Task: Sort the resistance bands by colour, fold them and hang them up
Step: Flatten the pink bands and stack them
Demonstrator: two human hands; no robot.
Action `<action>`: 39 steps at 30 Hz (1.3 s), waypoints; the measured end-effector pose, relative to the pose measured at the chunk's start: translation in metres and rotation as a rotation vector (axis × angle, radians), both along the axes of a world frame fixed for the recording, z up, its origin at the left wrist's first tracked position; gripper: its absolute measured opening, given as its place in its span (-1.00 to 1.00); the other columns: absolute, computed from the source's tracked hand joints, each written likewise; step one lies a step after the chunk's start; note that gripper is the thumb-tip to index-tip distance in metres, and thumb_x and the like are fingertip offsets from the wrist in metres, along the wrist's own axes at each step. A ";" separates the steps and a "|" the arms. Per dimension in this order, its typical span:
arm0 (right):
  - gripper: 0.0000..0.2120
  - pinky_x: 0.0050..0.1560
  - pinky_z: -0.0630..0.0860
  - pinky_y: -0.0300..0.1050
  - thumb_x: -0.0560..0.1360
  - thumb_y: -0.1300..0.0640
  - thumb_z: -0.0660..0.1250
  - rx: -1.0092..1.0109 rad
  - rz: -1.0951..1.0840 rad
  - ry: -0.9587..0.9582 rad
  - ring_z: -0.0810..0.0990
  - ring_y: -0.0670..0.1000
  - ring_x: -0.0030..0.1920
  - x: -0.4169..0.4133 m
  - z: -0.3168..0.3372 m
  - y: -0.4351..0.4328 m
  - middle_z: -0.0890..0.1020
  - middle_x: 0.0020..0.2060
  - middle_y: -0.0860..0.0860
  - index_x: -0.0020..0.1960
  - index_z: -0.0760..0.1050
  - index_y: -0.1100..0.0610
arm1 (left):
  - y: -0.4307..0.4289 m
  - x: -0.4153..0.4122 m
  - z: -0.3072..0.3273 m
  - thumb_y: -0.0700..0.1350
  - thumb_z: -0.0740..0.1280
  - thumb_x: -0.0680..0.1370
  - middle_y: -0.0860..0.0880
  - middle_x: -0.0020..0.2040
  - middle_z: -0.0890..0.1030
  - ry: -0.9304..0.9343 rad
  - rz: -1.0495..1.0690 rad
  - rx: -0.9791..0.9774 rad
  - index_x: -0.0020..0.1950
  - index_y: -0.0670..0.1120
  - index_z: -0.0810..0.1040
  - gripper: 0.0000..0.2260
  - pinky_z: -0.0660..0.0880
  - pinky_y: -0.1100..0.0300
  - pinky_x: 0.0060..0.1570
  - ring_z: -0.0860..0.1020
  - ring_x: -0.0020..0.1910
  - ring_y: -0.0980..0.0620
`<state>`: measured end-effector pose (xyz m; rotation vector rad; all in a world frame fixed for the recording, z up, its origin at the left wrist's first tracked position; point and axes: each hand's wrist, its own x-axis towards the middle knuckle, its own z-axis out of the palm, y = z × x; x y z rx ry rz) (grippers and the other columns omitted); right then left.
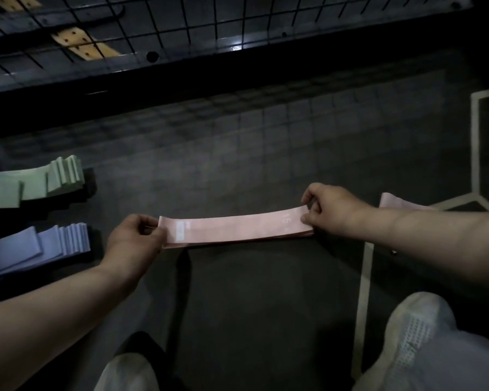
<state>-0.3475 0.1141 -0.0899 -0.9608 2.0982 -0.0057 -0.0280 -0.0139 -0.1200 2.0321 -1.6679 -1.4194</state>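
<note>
A stack of pink resistance bands is stretched flat between my hands, just above the dark floor. My left hand pinches its left end, and my right hand pinches its right end. A white label and the number 15 show on the top band. At the left edge lie a fanned pile of green bands and, nearer to me, a fanned pile of blue bands. Another pink band pokes out behind my right forearm.
A black wire-grid rack runs across the top of the view, with tan perforated straps behind it. White painted lines mark the floor at the right. My knees in white trousers fill the bottom edge.
</note>
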 end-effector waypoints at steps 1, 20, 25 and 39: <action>-0.80 0.03 0.57 -0.05 0.46 0.07 0.45 0.009 0.023 0.014 0.62 0.01 -0.09 0.002 -0.001 0.001 0.63 -0.15 -0.05 0.01 0.46 -0.03 | 0.000 0.000 -0.001 -0.18 0.42 0.50 -0.14 -0.20 0.66 -0.020 -0.003 0.002 -0.10 -0.09 0.59 -0.96 0.45 0.15 -0.27 0.54 -0.31 -0.04; -0.29 0.36 0.36 -0.05 0.41 -0.11 0.48 -0.005 0.526 0.160 0.35 0.06 0.32 0.002 -0.016 0.027 0.32 0.29 0.01 0.45 0.28 0.02 | -0.010 0.014 -0.017 -0.02 0.64 0.19 -0.12 0.25 0.55 -0.402 -1.070 -0.506 0.35 -0.06 0.51 -0.26 0.53 -0.08 0.08 0.53 0.15 -0.23; -0.40 0.34 0.36 -0.08 0.45 -0.03 0.46 -0.039 0.432 0.096 0.37 0.04 0.31 -0.002 -0.019 0.027 0.36 0.27 0.00 0.41 0.33 0.01 | -0.015 0.010 -0.018 -0.10 0.61 0.26 -0.10 0.11 0.61 -0.364 -1.054 -0.532 0.19 -0.05 0.61 -0.48 0.53 -0.04 -0.02 0.60 0.04 -0.23; -0.72 -0.12 0.32 -0.14 0.50 -0.04 0.42 -0.032 -0.284 0.085 0.51 0.07 -0.07 0.019 -0.030 0.027 0.55 -0.10 0.06 -0.04 0.46 0.17 | -0.001 0.005 -0.013 -0.10 0.40 0.52 -0.09 0.05 0.61 -0.094 0.062 -0.028 0.10 -0.08 0.54 -0.82 0.50 0.12 0.08 0.57 0.02 -0.05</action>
